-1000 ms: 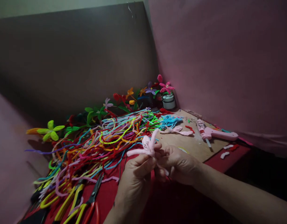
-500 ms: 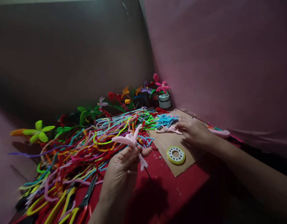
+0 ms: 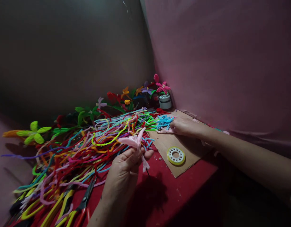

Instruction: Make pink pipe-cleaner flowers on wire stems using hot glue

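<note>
My left hand [image 3: 126, 164] is closed on a pale pink pipe-cleaner flower [image 3: 132, 142], pinching it below the petals. A fuzzy pink end and a thin dark stem hang beneath the fingers. Over the far part of the cardboard [image 3: 163, 143], my right hand [image 3: 184, 126] is bent down with curled fingers beside a pile of short blue pipe-cleaner pieces [image 3: 164, 121]. Pale pink pieces [image 3: 164, 130] lie at its fingertips. Whatever those fingertips hold is hidden. Nearer me on the cardboard lies a yellow-rimmed white tape roll [image 3: 169, 156].
Many coloured pipe cleaners [image 3: 74, 157] spread across the red table cover [image 3: 183, 192]. Scissors [image 3: 86, 195] and yellow-handled pliers [image 3: 56, 206] lie front left. Finished flowers [image 3: 34, 134] line the back, with a grey-white jar [image 3: 164, 101] in the corner by the pink wall [image 3: 218, 63].
My right hand has moved left and away from me across the cardboard, up to the blue pieces. My left hand still holds the pink flower, almost in place. The view has shifted slightly.
</note>
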Demonstrator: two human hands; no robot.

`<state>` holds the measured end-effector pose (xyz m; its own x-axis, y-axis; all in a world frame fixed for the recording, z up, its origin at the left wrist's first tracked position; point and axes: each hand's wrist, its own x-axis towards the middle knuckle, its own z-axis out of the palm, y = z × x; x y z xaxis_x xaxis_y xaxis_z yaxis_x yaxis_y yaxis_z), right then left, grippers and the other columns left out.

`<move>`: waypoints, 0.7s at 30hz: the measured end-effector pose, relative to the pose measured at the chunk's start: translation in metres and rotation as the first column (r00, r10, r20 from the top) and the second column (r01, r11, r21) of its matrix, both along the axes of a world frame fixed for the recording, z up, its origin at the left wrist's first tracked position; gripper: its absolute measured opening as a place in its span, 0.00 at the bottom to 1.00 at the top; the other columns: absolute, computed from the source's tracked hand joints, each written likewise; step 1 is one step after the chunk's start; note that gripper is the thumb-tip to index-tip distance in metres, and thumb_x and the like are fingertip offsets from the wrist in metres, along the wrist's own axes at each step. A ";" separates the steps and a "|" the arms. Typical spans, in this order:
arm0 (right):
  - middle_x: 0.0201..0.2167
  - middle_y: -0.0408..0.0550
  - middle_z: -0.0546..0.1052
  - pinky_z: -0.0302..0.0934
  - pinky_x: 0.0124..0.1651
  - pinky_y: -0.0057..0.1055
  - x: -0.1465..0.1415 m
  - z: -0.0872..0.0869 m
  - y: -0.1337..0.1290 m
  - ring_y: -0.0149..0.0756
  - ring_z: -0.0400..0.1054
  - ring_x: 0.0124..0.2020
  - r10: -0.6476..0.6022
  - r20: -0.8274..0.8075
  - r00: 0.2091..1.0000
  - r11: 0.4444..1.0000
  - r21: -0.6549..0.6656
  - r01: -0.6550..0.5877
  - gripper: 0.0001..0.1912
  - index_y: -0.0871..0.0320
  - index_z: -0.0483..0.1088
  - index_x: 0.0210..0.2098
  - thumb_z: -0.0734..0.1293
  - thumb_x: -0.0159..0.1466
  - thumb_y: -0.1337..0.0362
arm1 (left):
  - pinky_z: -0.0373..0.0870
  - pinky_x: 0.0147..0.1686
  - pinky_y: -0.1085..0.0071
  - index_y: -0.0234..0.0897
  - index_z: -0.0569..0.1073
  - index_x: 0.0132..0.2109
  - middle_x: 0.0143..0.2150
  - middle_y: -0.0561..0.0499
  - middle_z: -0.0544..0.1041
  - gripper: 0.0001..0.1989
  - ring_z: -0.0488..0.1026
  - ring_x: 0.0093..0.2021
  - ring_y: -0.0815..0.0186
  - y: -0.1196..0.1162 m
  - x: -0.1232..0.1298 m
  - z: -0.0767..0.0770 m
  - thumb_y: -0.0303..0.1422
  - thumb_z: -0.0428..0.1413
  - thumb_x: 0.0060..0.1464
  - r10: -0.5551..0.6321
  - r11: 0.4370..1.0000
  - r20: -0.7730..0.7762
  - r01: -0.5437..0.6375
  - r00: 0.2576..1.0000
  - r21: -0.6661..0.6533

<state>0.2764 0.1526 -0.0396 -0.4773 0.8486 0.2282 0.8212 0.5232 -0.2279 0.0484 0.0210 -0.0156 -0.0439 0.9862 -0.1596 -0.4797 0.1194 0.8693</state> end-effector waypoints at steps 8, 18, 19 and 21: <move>0.33 0.53 0.75 0.53 0.33 0.28 -0.003 0.027 -0.007 0.33 0.65 0.32 0.012 -0.234 0.972 0.996 0.088 0.009 0.11 0.63 0.72 0.36 0.60 0.60 0.65 | 0.68 0.31 0.80 0.29 0.76 0.28 0.26 0.47 0.77 0.06 0.75 0.29 0.69 -0.001 -0.001 0.002 0.29 0.63 0.41 -0.019 1.000 -0.036 0.020 0.999 0.016; 0.19 0.40 0.66 0.50 0.23 0.23 -0.018 0.044 -0.055 0.23 0.56 0.20 0.044 -0.773 0.633 0.583 -0.495 -0.645 0.09 0.63 0.73 0.29 0.67 0.54 0.63 | 0.61 0.49 0.70 0.31 0.78 0.39 0.42 0.43 0.78 0.13 0.70 0.48 0.59 -0.007 0.001 0.010 0.31 0.61 0.44 -0.125 0.989 -0.177 0.138 0.976 0.061; 0.20 0.40 0.67 0.50 0.23 0.23 -0.021 0.045 -0.057 0.22 0.56 0.20 0.040 -0.774 0.632 0.562 -0.506 -0.655 0.08 0.64 0.73 0.29 0.67 0.54 0.63 | 0.62 0.47 0.69 0.31 0.78 0.37 0.40 0.42 0.78 0.12 0.71 0.46 0.58 -0.007 0.002 0.010 0.32 0.61 0.44 -0.170 0.984 -0.206 0.178 0.964 0.022; 0.19 0.40 0.67 0.50 0.22 0.22 -0.026 0.044 -0.059 0.21 0.55 0.19 0.021 -0.779 0.627 0.536 -0.521 -0.664 0.07 0.64 0.72 0.28 0.67 0.53 0.64 | 0.64 0.44 0.67 0.29 0.79 0.34 0.35 0.42 0.79 0.11 0.73 0.41 0.57 -0.008 0.004 0.009 0.32 0.62 0.43 -0.225 0.974 -0.244 0.227 0.943 -0.021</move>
